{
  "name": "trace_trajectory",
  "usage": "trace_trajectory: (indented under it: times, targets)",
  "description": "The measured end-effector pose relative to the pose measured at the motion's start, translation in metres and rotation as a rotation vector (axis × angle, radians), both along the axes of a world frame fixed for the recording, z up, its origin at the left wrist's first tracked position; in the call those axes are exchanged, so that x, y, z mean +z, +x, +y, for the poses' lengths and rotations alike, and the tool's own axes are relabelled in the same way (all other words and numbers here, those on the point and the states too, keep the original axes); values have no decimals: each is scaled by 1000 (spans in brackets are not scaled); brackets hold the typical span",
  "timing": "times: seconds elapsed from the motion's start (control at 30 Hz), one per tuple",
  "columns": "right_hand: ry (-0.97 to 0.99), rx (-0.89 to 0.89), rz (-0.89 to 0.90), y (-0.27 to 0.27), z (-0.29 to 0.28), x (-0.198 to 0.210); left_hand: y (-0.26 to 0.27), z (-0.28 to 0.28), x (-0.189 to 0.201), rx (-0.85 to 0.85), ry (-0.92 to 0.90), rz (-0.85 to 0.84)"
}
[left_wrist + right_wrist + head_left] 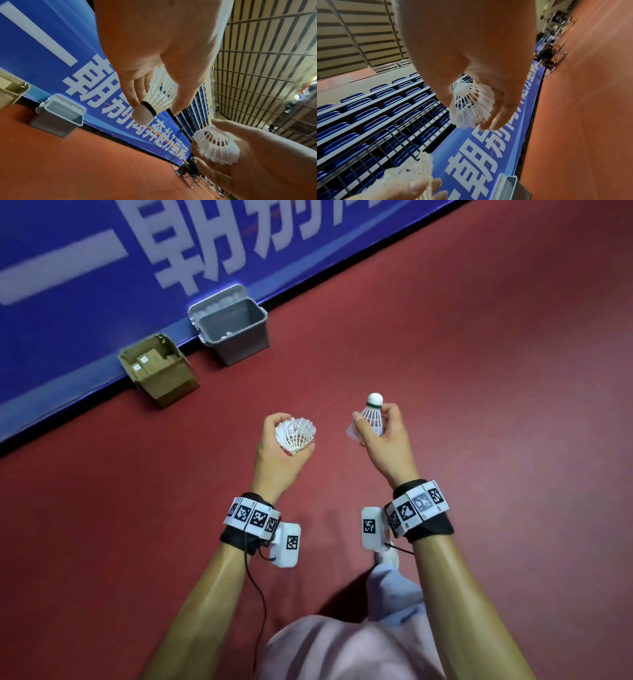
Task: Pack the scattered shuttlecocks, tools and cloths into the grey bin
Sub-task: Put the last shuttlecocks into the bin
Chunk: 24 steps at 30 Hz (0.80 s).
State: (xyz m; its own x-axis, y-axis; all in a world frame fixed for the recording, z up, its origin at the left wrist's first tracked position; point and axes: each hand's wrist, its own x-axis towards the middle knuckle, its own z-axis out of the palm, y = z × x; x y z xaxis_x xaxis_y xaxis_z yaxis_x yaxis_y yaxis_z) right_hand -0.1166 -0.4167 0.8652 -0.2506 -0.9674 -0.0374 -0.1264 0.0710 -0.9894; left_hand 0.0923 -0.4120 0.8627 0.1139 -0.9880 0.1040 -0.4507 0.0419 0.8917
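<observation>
My left hand cups a white mesh-skirted shuttlecock with its skirt facing up; it shows close up in the right wrist view as the mesh shuttlecock. My right hand pinches a second white shuttlecock, cork up, with a dark green band; the left wrist view shows this banded shuttlecock near. Both hands hover above the red floor, apart from each other. The grey bin stands ahead and to the left against the blue banner, with several white shuttlecocks inside.
An open cardboard box sits left of the bin along the blue banner. Red floor stretches to the right. My pink-clothed leg is below. The grey bin shows in the left wrist view too.
</observation>
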Motion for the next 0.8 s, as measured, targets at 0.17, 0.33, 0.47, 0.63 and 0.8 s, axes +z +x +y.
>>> trace_trajectory:
  times: [0.17,0.33,0.47,0.63,0.8]
  targets:
    - [-38,109,-12,-36,-102,10,-32,-75,11,132,-24,-18]
    - [-110,185,-42,-61,-196,31,-57,-136,29,237,-48,-75]
    - [-99,250,-100,-52,-252,26,-58,-174,33,304,-35,-74]
    - [-93,340,-124,-23,-325,20,-35,-228,29,416,-37,-65]
    - [-104,369,-103,9,-418,13,-2,-310,13,460,-56,-35]
